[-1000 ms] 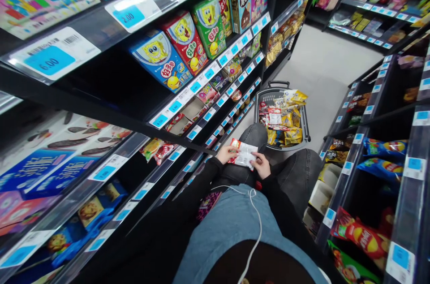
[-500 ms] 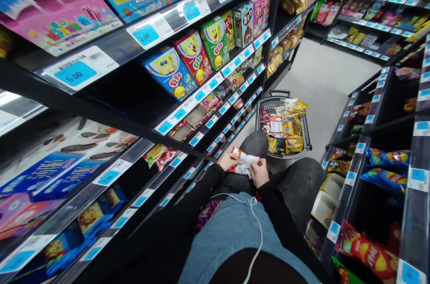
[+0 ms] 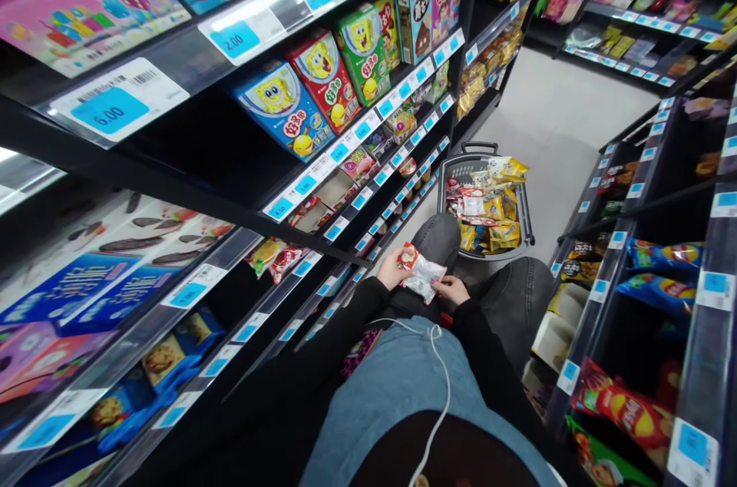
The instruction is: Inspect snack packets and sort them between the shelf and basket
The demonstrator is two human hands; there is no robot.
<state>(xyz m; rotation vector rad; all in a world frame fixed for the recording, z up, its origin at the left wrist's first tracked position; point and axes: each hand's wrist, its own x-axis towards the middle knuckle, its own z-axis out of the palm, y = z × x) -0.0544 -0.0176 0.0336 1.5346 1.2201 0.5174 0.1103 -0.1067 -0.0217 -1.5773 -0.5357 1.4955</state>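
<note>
A small red and white snack packet (image 3: 423, 277), its pale printed side up, is held over my lap between both hands. My left hand (image 3: 393, 269) is closed on its red left end. The fingers of my right hand (image 3: 452, 289) pinch its lower right edge. Just beyond my knees, a grey shopping basket (image 3: 525, 230) stands on the floor, filled with yellow, white and red snack packets (image 3: 489, 207).
To my left rises a black shelf with price labels (image 3: 114, 107) and SpongeBob snack boxes (image 3: 288, 107). Low shelves on my right hold chip bags (image 3: 627, 402). Grey floor (image 3: 553, 99) runs ahead, and a white cord (image 3: 443, 387) hangs down my front.
Half a second ago my right hand was raised over the packet's right part; now it is at the lower right edge. The packet has tilted, and the camera view has shifted slightly.
</note>
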